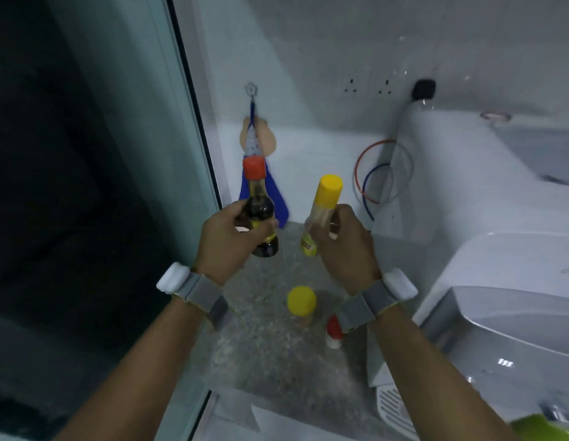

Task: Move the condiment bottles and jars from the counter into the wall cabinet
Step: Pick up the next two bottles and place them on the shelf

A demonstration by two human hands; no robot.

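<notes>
My left hand point(227, 238) grips a dark sauce bottle point(259, 205) with a red cap, held upright above the speckled counter point(260, 345). My right hand point(343, 243) grips a pale bottle with a yellow cap point(326, 195), tilted slightly, also lifted off the counter. Below my hands, a small jar with a yellow lid point(301, 305) stands on the counter. Beside it a red-capped bottle point(334, 334) is partly hidden behind my right wrist. The wall cabinet is not in view.
A large white appliance point(499, 313) fills the right side of the counter. A blue hanging cloth point(264, 183) is hooked on the back wall, with red and blue tubing point(369, 179) and wall sockets point(369, 85) further right. A dark glass panel point(69, 186) stands at left.
</notes>
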